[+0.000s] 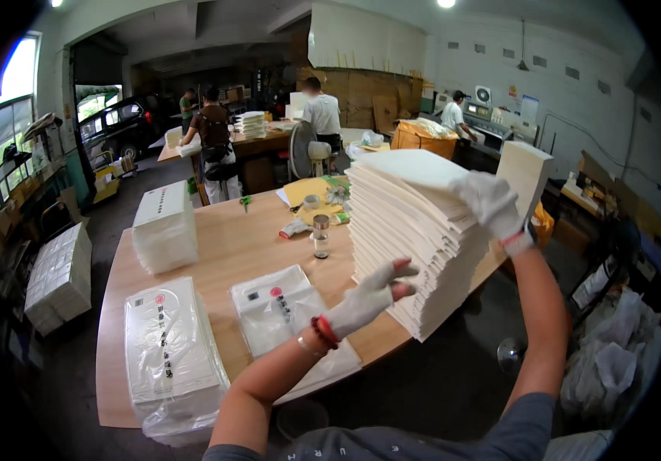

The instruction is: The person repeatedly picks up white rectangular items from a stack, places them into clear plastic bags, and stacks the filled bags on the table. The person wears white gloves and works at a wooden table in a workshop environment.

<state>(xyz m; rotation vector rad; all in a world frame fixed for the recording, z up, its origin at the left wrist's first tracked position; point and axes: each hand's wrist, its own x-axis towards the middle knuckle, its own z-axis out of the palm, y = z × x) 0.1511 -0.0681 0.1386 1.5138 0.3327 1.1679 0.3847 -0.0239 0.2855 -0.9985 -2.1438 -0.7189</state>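
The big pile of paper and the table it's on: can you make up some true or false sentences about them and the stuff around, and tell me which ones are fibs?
1. The right hand is at the top of the tall paper stack. True.
2. The left hand is bare. False: it wears a white glove.
3. Green scissors lie on the table. True.
4. The clear bottle has tipped over onto its side. False: it stands upright.
5. The tall paper stack is to the left of the clear bottle in the picture. False: it is to the right.
6. A fan stands beyond the table. True.
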